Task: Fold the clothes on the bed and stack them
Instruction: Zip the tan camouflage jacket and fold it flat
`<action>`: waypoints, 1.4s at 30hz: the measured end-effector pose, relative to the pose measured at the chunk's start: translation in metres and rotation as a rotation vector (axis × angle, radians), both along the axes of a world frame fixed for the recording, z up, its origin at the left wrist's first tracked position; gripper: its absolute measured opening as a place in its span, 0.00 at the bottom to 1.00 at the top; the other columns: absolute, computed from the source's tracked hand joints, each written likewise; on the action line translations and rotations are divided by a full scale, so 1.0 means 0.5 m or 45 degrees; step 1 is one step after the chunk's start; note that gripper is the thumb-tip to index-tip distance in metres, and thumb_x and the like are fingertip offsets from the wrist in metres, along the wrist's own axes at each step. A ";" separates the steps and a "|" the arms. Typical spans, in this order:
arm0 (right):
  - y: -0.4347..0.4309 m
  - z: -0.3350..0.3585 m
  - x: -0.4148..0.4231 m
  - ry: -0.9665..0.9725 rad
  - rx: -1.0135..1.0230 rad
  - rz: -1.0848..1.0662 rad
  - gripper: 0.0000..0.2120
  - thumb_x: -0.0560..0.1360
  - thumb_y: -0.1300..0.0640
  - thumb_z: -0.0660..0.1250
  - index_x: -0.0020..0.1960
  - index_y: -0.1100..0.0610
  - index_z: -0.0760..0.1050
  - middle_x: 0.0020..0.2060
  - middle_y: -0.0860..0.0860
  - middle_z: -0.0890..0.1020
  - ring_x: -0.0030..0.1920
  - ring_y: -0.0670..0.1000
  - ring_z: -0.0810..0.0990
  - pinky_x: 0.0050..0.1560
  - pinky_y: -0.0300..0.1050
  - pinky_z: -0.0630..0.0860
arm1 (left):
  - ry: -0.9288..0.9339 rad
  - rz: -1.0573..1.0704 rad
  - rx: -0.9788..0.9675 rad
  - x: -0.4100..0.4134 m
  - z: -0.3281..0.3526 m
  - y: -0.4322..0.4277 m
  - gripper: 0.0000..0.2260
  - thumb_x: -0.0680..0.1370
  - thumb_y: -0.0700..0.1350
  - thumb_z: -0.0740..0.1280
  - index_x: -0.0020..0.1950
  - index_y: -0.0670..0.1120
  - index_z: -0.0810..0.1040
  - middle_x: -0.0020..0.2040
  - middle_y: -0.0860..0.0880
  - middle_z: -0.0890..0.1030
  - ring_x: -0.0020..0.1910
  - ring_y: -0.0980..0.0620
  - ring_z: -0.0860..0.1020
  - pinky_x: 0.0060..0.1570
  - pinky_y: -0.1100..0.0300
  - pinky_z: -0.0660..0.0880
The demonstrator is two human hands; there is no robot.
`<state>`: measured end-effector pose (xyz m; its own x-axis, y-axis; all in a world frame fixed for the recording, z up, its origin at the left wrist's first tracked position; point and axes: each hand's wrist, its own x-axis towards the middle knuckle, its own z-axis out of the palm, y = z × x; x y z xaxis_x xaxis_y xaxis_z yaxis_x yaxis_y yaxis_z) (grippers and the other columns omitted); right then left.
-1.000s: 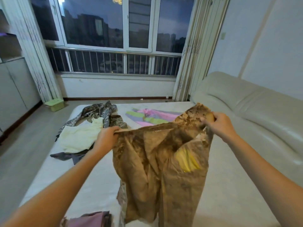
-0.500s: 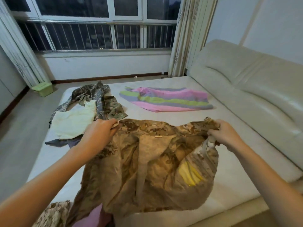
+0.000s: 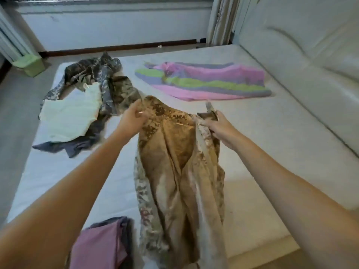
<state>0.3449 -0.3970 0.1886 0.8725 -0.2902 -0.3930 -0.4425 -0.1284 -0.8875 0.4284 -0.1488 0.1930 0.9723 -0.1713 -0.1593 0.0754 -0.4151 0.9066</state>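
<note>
A tan camouflage garment (image 3: 178,171) hangs inside out in front of me over the white bed (image 3: 272,144), its lower part reaching the near edge. My left hand (image 3: 132,121) grips its top left edge. My right hand (image 3: 219,127) grips its top right edge, a strap sticking up above the fingers. A loose heap lies at the far left: a grey camouflage garment (image 3: 97,74), a pale cream top (image 3: 71,115) and a dark grey piece (image 3: 77,146). A pink, green and purple striped cloth (image 3: 204,82) lies spread at the far middle. A pink and grey garment (image 3: 101,245) lies at the near edge.
A padded cream headboard (image 3: 310,55) runs along the right side of the bed. A green bin (image 3: 31,65) stands on the floor at the far left, below the window wall. Curtains hang at both far corners.
My hands have come closer together and lower over the bed, so the tan garment now hangs narrow and long. My view has tilted further down.
</note>
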 end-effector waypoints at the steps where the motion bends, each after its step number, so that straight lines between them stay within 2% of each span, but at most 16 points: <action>1: 0.005 -0.071 0.008 0.112 -0.041 0.091 0.30 0.76 0.54 0.66 0.74 0.56 0.57 0.63 0.50 0.73 0.56 0.51 0.77 0.51 0.43 0.75 | 0.123 -0.028 0.061 0.001 -0.085 -0.008 0.24 0.79 0.42 0.64 0.75 0.47 0.62 0.69 0.46 0.72 0.64 0.49 0.73 0.55 0.57 0.71; 3: 0.018 -0.222 -0.026 0.316 -0.154 0.261 0.28 0.78 0.56 0.64 0.74 0.55 0.57 0.62 0.51 0.74 0.58 0.52 0.76 0.52 0.42 0.75 | 0.354 -0.056 0.171 -0.050 -0.258 0.000 0.31 0.79 0.44 0.66 0.77 0.46 0.54 0.74 0.45 0.64 0.71 0.47 0.65 0.62 0.55 0.67; 6: 0.032 -0.460 -0.177 0.548 -0.186 0.348 0.21 0.77 0.61 0.64 0.68 0.62 0.68 0.56 0.55 0.79 0.58 0.55 0.78 0.56 0.43 0.75 | 0.551 -0.163 0.385 -0.216 -0.497 0.063 0.27 0.78 0.44 0.67 0.75 0.44 0.61 0.71 0.44 0.69 0.68 0.44 0.69 0.58 0.57 0.68; 9: 0.050 -0.617 -0.352 0.841 -0.248 0.279 0.18 0.76 0.54 0.66 0.62 0.62 0.73 0.52 0.53 0.80 0.54 0.54 0.78 0.53 0.49 0.75 | 0.671 -0.079 0.551 -0.374 -0.660 0.148 0.19 0.76 0.42 0.67 0.66 0.40 0.71 0.61 0.40 0.78 0.60 0.38 0.75 0.57 0.50 0.73; 12: 0.087 -0.695 -0.462 0.928 -0.141 0.039 0.18 0.76 0.47 0.65 0.57 0.60 0.74 0.47 0.52 0.79 0.49 0.53 0.78 0.50 0.48 0.74 | 0.773 -0.076 0.660 -0.470 -0.742 0.189 0.23 0.75 0.43 0.66 0.69 0.42 0.68 0.61 0.39 0.77 0.58 0.38 0.75 0.57 0.46 0.74; 15: 0.131 -0.719 -0.489 0.917 0.188 -0.499 0.20 0.73 0.46 0.69 0.60 0.58 0.76 0.50 0.54 0.81 0.51 0.56 0.79 0.54 0.53 0.76 | 0.613 -0.162 0.733 -0.514 -0.778 0.178 0.33 0.72 0.48 0.70 0.74 0.48 0.60 0.70 0.42 0.66 0.64 0.40 0.71 0.60 0.46 0.73; 18: 0.146 -0.727 -0.476 0.918 0.852 -1.086 0.24 0.74 0.50 0.70 0.65 0.61 0.73 0.53 0.59 0.80 0.53 0.61 0.79 0.55 0.56 0.75 | 0.337 -0.364 1.001 -0.521 -0.810 0.158 0.41 0.73 0.57 0.69 0.78 0.53 0.47 0.78 0.45 0.44 0.76 0.40 0.51 0.71 0.43 0.58; 21: 0.140 -0.709 -0.447 0.825 1.177 -1.136 0.22 0.75 0.49 0.66 0.64 0.60 0.73 0.57 0.60 0.80 0.54 0.61 0.78 0.50 0.58 0.75 | 0.104 -0.706 1.228 -0.501 -0.834 0.149 0.45 0.74 0.55 0.67 0.76 0.57 0.36 0.72 0.46 0.27 0.74 0.41 0.31 0.73 0.39 0.40; 23: 0.124 -0.691 -0.426 0.749 1.098 -1.110 0.17 0.77 0.51 0.64 0.62 0.59 0.74 0.56 0.59 0.80 0.51 0.58 0.79 0.46 0.56 0.74 | -0.043 -0.994 1.323 -0.488 -0.843 0.142 0.46 0.73 0.57 0.66 0.74 0.56 0.32 0.71 0.45 0.25 0.71 0.41 0.27 0.70 0.37 0.33; 26: 0.080 -0.644 -0.401 0.664 0.809 -1.265 0.06 0.77 0.57 0.65 0.52 0.58 0.76 0.55 0.60 0.79 0.49 0.59 0.80 0.48 0.56 0.76 | -0.018 -1.156 1.356 -0.482 -0.847 0.134 0.37 0.78 0.57 0.61 0.77 0.54 0.40 0.76 0.48 0.33 0.76 0.44 0.36 0.73 0.40 0.38; 29: 0.029 -0.566 -0.385 0.298 0.423 -1.456 0.09 0.76 0.61 0.65 0.56 0.60 0.75 0.56 0.60 0.80 0.51 0.58 0.80 0.52 0.53 0.76 | 0.084 -0.780 1.153 -0.476 -0.823 0.123 0.15 0.81 0.50 0.56 0.64 0.48 0.73 0.70 0.44 0.71 0.68 0.45 0.70 0.63 0.50 0.70; 32: 0.008 -0.468 -0.385 -0.197 -0.316 -1.026 0.06 0.78 0.60 0.62 0.44 0.53 0.74 0.42 0.48 0.76 0.44 0.40 0.76 0.48 0.41 0.72 | 0.186 -0.205 0.780 -0.471 -0.770 0.129 0.07 0.78 0.48 0.62 0.40 0.51 0.71 0.38 0.51 0.78 0.36 0.54 0.76 0.32 0.62 0.69; 35: 0.017 -0.425 -0.406 -0.486 -0.807 -0.183 0.09 0.79 0.60 0.59 0.49 0.59 0.78 0.52 0.44 0.72 0.56 0.32 0.69 0.58 0.30 0.65 | 0.071 0.205 0.463 -0.472 -0.717 0.198 0.07 0.73 0.38 0.70 0.45 0.48 0.76 0.43 0.51 0.81 0.40 0.52 0.78 0.39 0.64 0.70; 37: 0.054 -0.449 -0.432 -0.593 -0.934 0.366 0.12 0.78 0.59 0.58 0.55 0.56 0.78 0.61 0.47 0.74 0.64 0.45 0.69 0.66 0.41 0.63 | -0.161 0.094 0.505 -0.485 -0.680 0.255 0.12 0.68 0.35 0.75 0.46 0.45 0.77 0.52 0.49 0.82 0.50 0.50 0.80 0.48 0.69 0.70; 40: 0.134 -0.556 -0.499 -0.347 -1.207 0.893 0.23 0.67 0.68 0.71 0.60 0.52 0.79 0.61 0.53 0.78 0.65 0.57 0.73 0.64 0.59 0.68 | -0.260 -0.214 0.535 -0.540 -0.652 0.302 0.17 0.63 0.34 0.78 0.40 0.46 0.72 0.59 0.52 0.80 0.61 0.57 0.75 0.52 0.79 0.67; 42: 0.170 -0.632 -0.551 0.156 -1.240 1.145 0.24 0.73 0.63 0.68 0.68 0.52 0.72 0.71 0.53 0.69 0.73 0.57 0.61 0.71 0.60 0.58 | -0.162 -0.292 0.514 -0.578 -0.659 0.305 0.17 0.64 0.33 0.78 0.40 0.48 0.72 0.60 0.54 0.80 0.59 0.61 0.76 0.48 0.72 0.74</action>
